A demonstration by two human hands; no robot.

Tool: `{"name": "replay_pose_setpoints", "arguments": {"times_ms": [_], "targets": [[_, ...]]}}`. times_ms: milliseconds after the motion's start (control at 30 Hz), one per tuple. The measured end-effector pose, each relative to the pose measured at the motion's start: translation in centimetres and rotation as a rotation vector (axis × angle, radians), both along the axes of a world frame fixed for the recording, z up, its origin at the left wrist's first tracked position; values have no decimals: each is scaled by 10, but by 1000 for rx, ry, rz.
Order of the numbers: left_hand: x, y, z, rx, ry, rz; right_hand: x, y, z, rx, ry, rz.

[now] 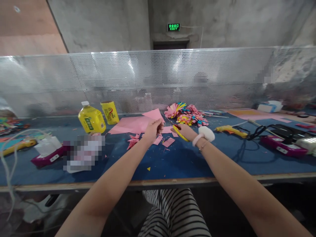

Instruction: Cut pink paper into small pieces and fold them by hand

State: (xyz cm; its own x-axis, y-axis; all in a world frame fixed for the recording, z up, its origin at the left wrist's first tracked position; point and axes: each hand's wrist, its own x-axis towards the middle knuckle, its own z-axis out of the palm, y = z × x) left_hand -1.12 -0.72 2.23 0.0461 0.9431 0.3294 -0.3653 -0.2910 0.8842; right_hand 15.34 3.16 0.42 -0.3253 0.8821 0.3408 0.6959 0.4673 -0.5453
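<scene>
My right hand (187, 132) is closed around a pair of yellow-handled scissors (182, 134), whose blades point up toward the left. Facing it, my left hand (154, 127) has its fingers pinched together; what is between them is too small to make out. Pink paper sheets (133, 125) lie just behind and left of my left hand. Small cut pieces of pink paper (169, 142) are scattered below both hands. A folded pink paper shape (133, 141) rests left of my left wrist. Behind my right hand sits a pile of colourful paper flowers (185, 119).
On the blue table (172, 164) stand a yellow jug (92, 119) and a yellow canister (110, 113) at the left. A yellow glue gun (232, 131) and a purple power strip (283, 145) with cables lie right. A perforated metal screen (168, 65) borders the back.
</scene>
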Motion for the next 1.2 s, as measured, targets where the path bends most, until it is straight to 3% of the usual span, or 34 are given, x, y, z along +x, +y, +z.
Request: {"name": "replay_pose_setpoints", "arguments": {"times_ms": [67, 167, 333, 1200], "targets": [[0, 2, -1, 24, 45, 51, -4, -9, 4, -192, 198, 186], [-2, 5, -3, 92, 131, 138, -10, -23, 5, -337, 280, 340], [-3, 8, -4, 141, 170, 170, -16, -33, 4, -478, 408, 457], [-3, 8, -5, 159, 263, 166, -24, -40, 2, -389, 437, 437]]}}
